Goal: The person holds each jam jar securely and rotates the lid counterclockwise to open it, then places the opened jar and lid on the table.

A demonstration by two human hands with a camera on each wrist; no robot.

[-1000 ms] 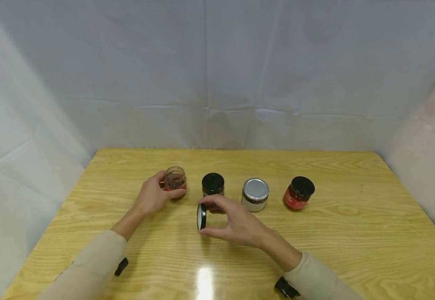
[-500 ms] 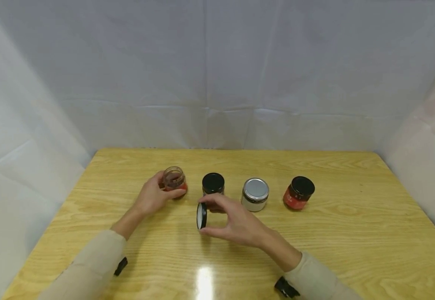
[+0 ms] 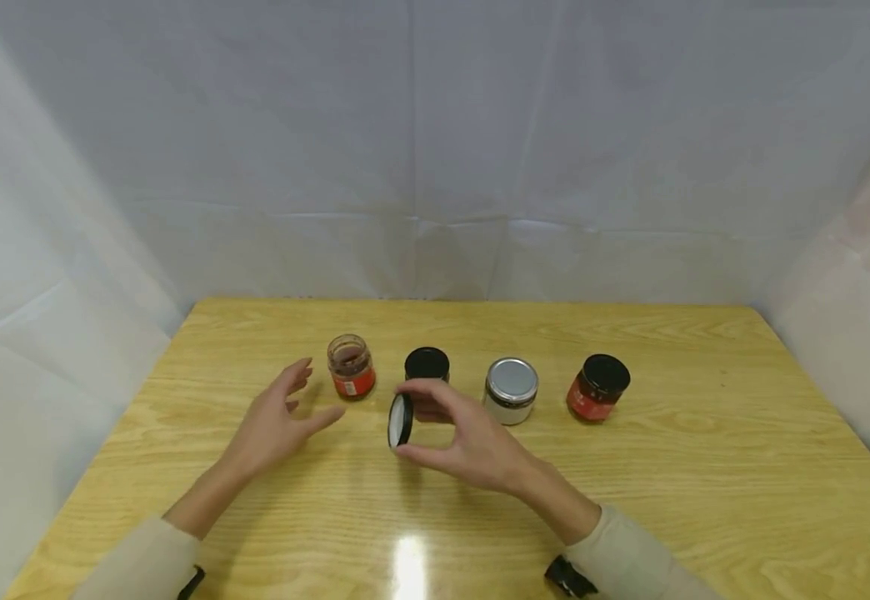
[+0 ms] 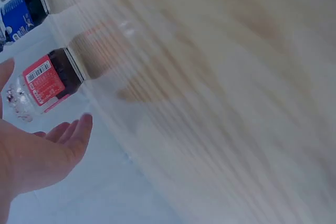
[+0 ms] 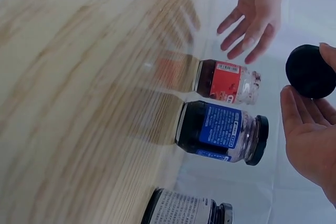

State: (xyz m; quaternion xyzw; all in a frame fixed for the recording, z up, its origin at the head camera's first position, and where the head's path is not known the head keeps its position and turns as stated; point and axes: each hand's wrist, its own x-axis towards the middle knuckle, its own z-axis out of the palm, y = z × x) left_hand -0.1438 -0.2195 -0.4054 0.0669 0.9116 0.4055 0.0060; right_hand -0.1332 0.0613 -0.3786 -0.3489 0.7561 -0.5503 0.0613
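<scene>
Head view, right hand: the right hand (image 3: pixel 476 442) pinches the black lid (image 3: pixel 400 421), with the thumb near and the fingers far.
Black lid: it is up off the bench (image 3: pixel 705 492), on its edge, with the white inside facing left. It looks light and stiff, and may be a bit slippery. The rim is a good place to hold it.
Left hand: the left hand (image 3: pixel 270 429) is wide and holds nothing. It is just to the left of the open jar, not touching.
Other jars: the silver-topped jar (image 3: pixel 512 396) and the red jar (image 3: pixel 596 392) stand on the right; the blue jar (image 5: pixel 223 129) is between the silver-topped jar and the open jar. All have lids on.
Open jar: the open jar (image 3: pixel 352 379) stands upright at the left end, a little farther back. Glass should feel hard and rather heavy, and could break. Best hold it round its middle; the messy top may be slippery.
</scene>
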